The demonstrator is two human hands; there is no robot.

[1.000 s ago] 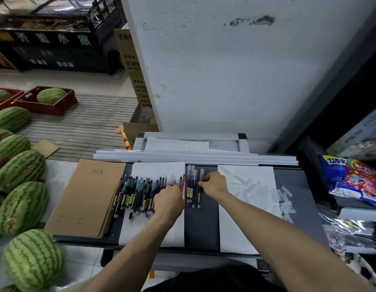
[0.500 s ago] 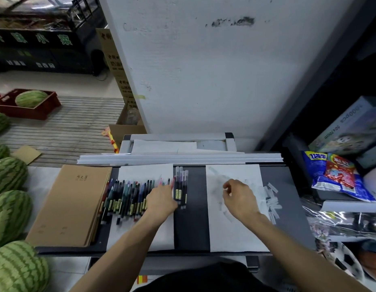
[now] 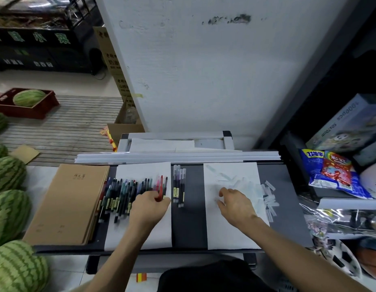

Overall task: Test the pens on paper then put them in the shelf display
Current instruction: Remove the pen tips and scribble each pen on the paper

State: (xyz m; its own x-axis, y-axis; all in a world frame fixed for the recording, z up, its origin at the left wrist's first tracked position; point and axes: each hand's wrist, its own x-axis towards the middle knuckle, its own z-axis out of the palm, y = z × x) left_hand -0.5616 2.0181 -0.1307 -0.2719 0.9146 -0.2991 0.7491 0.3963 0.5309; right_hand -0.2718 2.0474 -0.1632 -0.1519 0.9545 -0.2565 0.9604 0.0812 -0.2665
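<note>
A row of several coloured pens [image 3: 128, 190] lies across the left white paper sheet [image 3: 153, 234] on the dark table [image 3: 188, 224]. My left hand [image 3: 149, 207] pinches a red pen [image 3: 160, 186] at the right end of that row. A small group of clear-capped pens [image 3: 179, 186] lies on the bare dark strip between the two sheets. My right hand [image 3: 235, 205] rests with loosely spread fingers on the right paper sheet [image 3: 231, 234], holding nothing. Faint scribbles mark that sheet.
A brown notebook stack [image 3: 67, 205] lies left of the pens. Small clear wrappers [image 3: 269, 199] are scattered at the right sheet's edge. Watermelons [image 3: 8, 209] line the left side. A shelf [image 3: 341, 199] with snack bags and boxes stands at the right. White strips [image 3: 176, 158] lie along the table's back.
My right hand left the clear-capped pens and moved right onto the right sheet. My left hand stayed at the row's right end and now pinches the red pen.
</note>
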